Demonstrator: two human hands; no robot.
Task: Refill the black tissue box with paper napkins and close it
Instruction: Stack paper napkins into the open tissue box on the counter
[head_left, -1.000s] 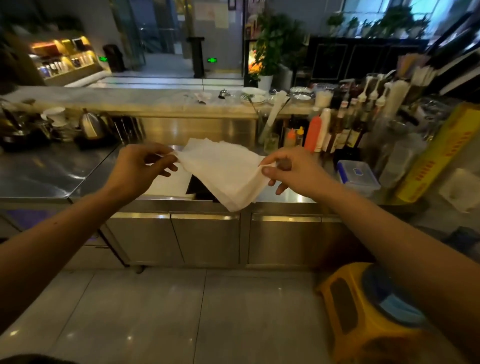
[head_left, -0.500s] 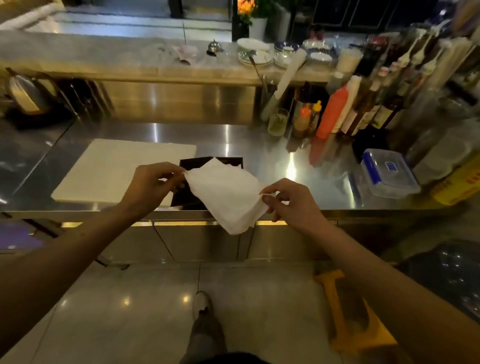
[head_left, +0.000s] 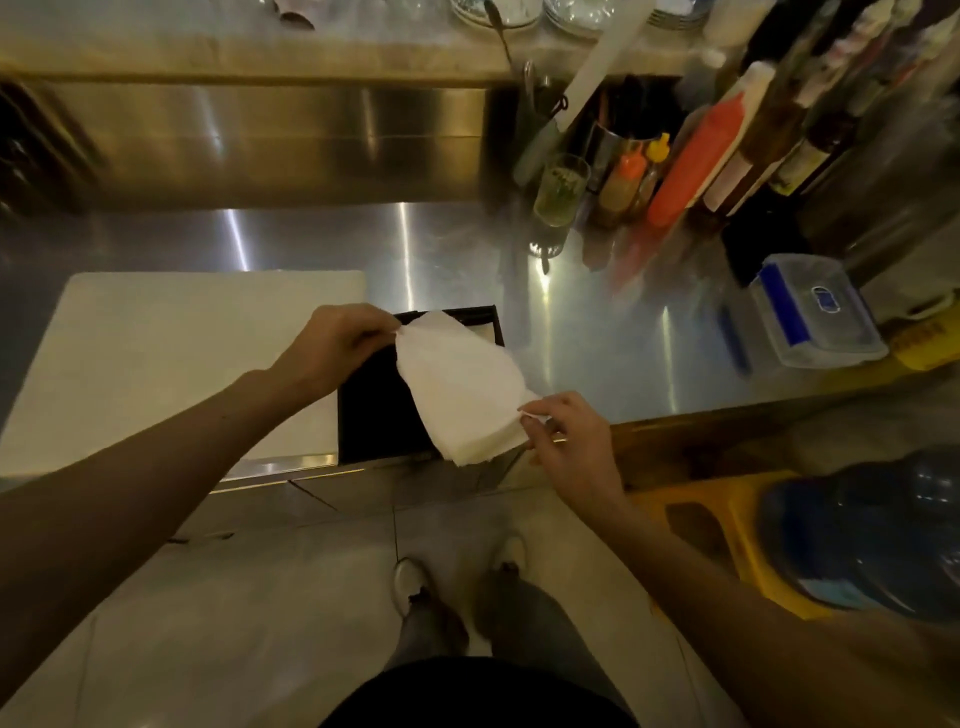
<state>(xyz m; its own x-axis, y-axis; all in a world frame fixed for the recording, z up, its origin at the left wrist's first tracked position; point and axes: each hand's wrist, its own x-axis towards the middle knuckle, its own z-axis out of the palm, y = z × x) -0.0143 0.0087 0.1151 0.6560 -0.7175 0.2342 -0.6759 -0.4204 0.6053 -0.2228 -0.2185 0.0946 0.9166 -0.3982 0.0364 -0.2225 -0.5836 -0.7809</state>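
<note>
A stack of white paper napkins (head_left: 462, 389) hangs tilted between both my hands, just above the black tissue box (head_left: 374, 410). My left hand (head_left: 335, 345) pinches the stack's upper left corner. My right hand (head_left: 571, 447) pinches its lower right corner. The box sits at the front edge of the steel counter (head_left: 597, 332), and the napkins hide much of it. I cannot tell whether the box has a lid on it.
A white cutting board (head_left: 171, 358) lies left of the box. Sauce bottles (head_left: 691, 161) and a glass (head_left: 561, 192) crowd the back right. A clear lidded container (head_left: 815, 312) sits at right. A yellow stool (head_left: 727, 525) holding a blue water jug (head_left: 872, 535) stands on the floor, right.
The view has tipped downward and drawn closer to the counter. The napkin stack has come lower over the box, with my right hand dropping below my left.
</note>
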